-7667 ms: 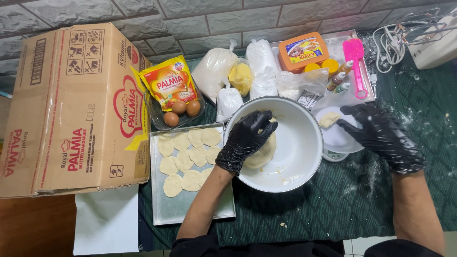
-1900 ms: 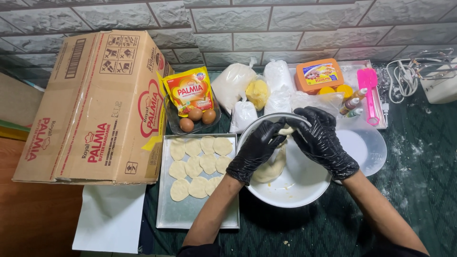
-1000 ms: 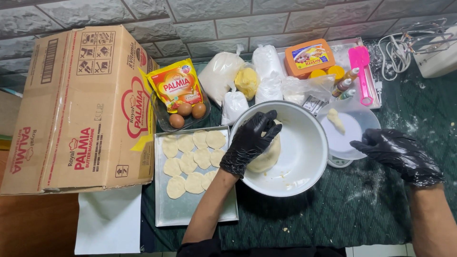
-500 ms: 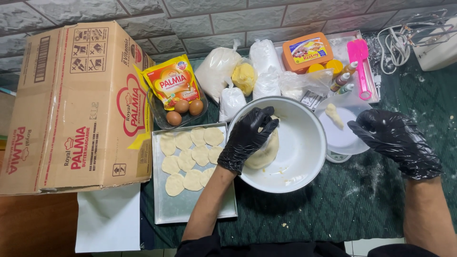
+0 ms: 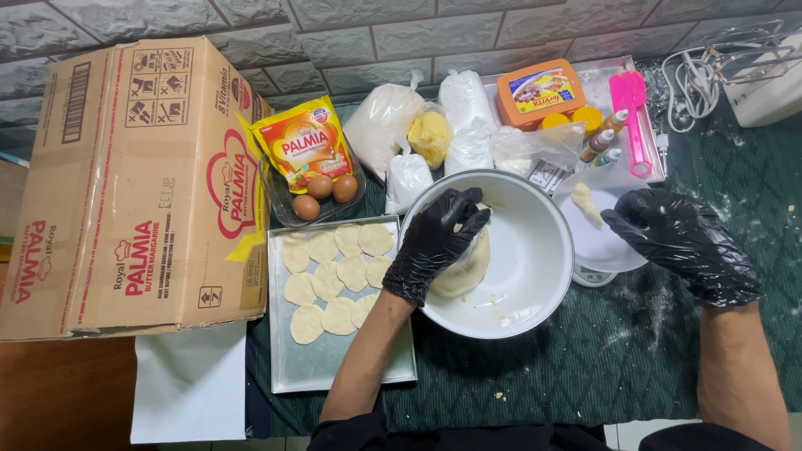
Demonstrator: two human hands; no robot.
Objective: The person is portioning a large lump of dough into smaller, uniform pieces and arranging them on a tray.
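Observation:
My left hand (image 5: pixel 439 240), in a black glove, rests inside the white bowl (image 5: pixel 535 250) and grips the pale dough lump (image 5: pixel 466 269) lying against the bowl's left wall. My right hand (image 5: pixel 681 238), also gloved and dusted with flour, hovers over the small white plate (image 5: pixel 595 242) that sits on a scale, fingers apart and holding nothing. A small piece of dough (image 5: pixel 586 202) lies on that plate. Left of the bowl, a metal baking tray (image 5: pixel 334 367) carries several flat dough rounds (image 5: pixel 327 281) in its upper half.
A large cardboard box (image 5: pixel 125 184) fills the left side. Behind the bowl stand a yellow margarine pouch (image 5: pixel 301 150), eggs (image 5: pixel 326 190) in a glass dish, bags of flour (image 5: pixel 384 125), an orange tub (image 5: pixel 539 90), a pink spatula (image 5: pixel 631 108) and a hand mixer (image 5: pixel 752 67). White paper (image 5: pixel 192 384) lies at the front left.
My right hand left the bowl, swung out to the right, then came back in over the small plate. My left hand has stayed on the dough in the bowl.

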